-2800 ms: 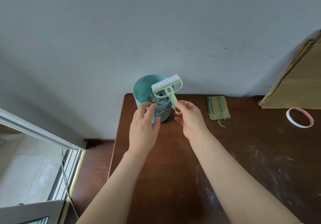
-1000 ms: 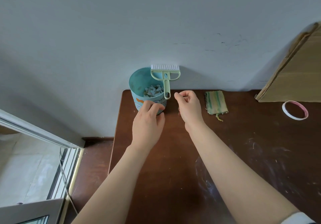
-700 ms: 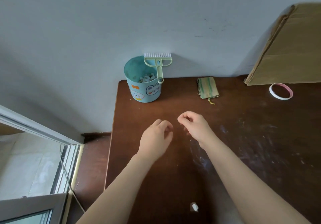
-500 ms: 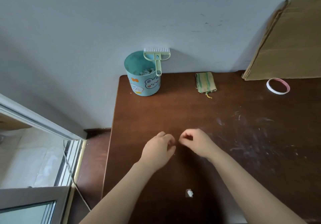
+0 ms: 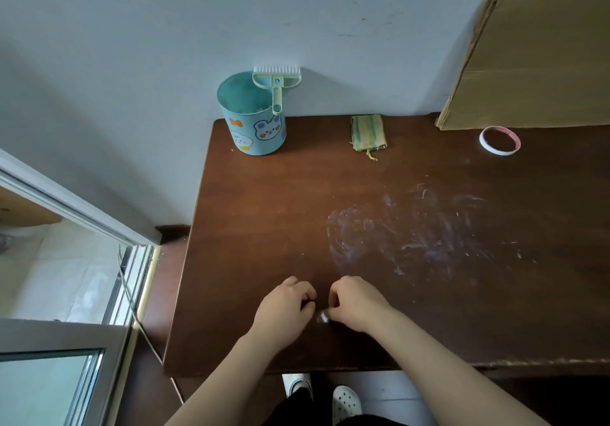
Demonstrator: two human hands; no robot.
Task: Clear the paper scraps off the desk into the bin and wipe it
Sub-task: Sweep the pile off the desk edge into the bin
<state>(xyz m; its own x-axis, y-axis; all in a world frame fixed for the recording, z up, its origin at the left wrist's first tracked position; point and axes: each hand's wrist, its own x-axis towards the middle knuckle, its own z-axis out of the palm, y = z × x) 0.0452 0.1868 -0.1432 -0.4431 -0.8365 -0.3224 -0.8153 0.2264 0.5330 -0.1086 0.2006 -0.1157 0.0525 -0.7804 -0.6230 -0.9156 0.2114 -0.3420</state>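
Observation:
Near the front edge of the brown desk (image 5: 257,227), a small white paper scrap (image 5: 322,317) lies between my two hands. My right hand (image 5: 358,303) has its fingers curled down and pinches the scrap at its right side. My left hand (image 5: 285,310) rests just left of it with fingers loosely curled and holds nothing. The teal bin (image 5: 252,128) with animal stickers stands at the desk's back left corner. A pale green brush (image 5: 276,85) hangs on its rim. The folded green striped cloth (image 5: 368,131) lies to the right of the bin.
White dusty smears (image 5: 412,234) cover the desk's middle. A tape roll (image 5: 499,140) lies at the back right, below a cardboard sheet (image 5: 534,55) leaning on the wall. A window frame (image 5: 66,359) and a cable are left of the desk.
My right hand let go of the brush, which stays on the bin. Both hands drew back from the bin to the desk's front edge, and my right hand reached the paper scrap.

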